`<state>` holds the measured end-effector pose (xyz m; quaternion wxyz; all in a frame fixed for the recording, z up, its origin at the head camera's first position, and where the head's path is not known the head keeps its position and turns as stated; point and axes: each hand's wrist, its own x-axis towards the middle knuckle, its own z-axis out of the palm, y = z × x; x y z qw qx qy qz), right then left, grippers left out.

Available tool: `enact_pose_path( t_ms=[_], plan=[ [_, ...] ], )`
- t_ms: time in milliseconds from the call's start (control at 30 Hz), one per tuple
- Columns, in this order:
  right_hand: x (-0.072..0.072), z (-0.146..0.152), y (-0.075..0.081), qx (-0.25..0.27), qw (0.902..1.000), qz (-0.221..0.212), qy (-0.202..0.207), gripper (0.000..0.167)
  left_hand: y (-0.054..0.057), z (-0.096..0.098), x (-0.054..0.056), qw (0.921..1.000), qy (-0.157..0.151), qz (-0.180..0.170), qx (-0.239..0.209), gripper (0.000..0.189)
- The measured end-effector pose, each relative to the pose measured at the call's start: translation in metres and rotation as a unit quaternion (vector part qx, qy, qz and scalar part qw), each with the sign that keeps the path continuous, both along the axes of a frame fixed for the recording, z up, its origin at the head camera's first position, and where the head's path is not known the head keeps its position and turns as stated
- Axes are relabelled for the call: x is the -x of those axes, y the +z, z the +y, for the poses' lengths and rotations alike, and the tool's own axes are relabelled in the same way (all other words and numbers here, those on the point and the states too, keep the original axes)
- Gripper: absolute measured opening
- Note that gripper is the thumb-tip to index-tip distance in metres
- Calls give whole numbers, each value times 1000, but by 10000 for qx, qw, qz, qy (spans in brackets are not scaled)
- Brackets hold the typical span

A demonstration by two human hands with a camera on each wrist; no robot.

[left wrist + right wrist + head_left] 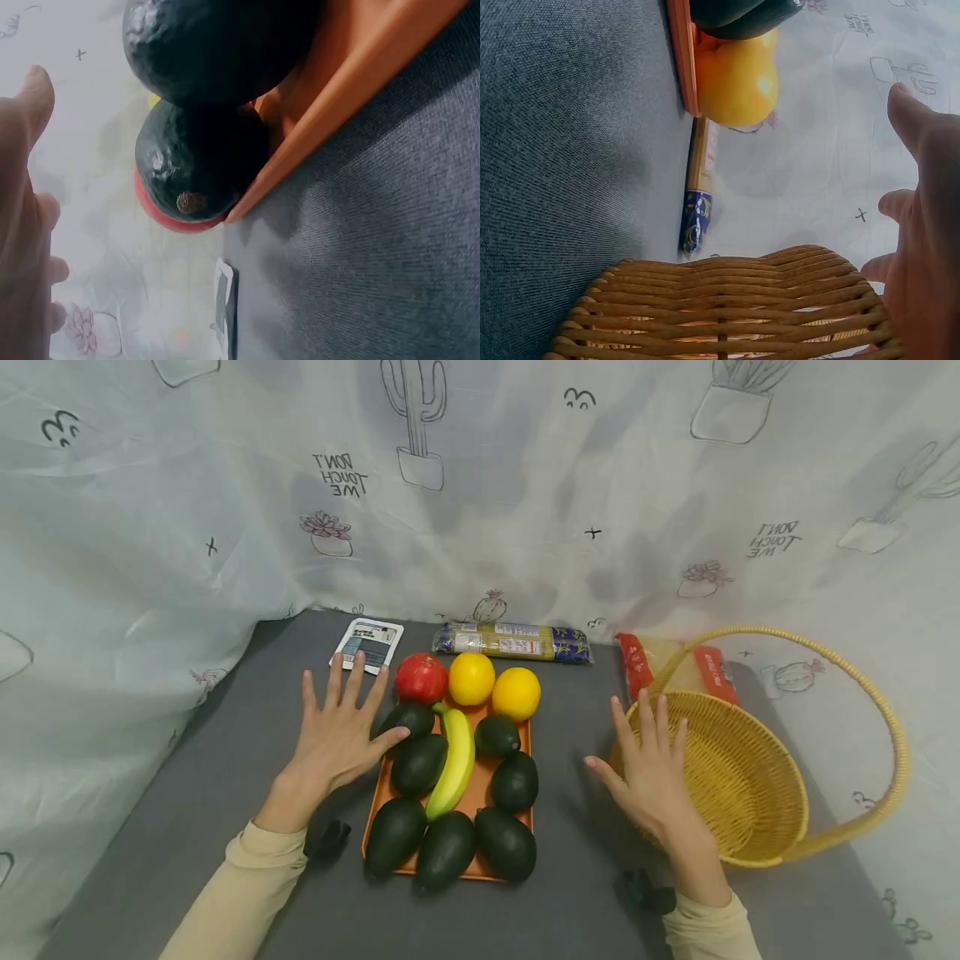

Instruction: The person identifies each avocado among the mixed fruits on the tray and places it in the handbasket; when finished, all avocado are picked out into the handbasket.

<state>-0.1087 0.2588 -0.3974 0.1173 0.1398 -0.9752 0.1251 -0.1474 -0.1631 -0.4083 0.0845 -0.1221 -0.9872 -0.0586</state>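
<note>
My left hand (pixel 334 739) is spread wide, fingers straight, with the orange tray (pixel 482 774) near it at four o'clock. My right hand (pixel 651 777) is spread wide too, the wicker basket (pixel 738 785) at its three o'clock. In the tray, dark green fruits (pixel 418 766) flank a banana (pixel 457 760); a red fruit (pixel 421 678) sits at the tray's eleven o'clock, two yellow fruits (pixel 516 693) at twelve and one. Beyond, a white packet (pixel 372 637) lies at my left hand's one o'clock.

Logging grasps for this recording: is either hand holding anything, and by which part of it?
Nothing is held. The left hand is spread near the orange tray, the right hand near the yellow basket, with fingers extended on both.
</note>
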Motion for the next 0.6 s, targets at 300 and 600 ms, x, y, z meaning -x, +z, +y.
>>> enact_pose_path(
  t_ms=[300,600],
  plan=[
    [-2,-27,9,745,9846,1243,979,49,-6,-12,21,9890,302,-538,-1344,39],
    [-46,-87,-2,183,9608,754,2660,44,-28,-22,20,9437,-447,-2083,-2529,15]
  ],
)
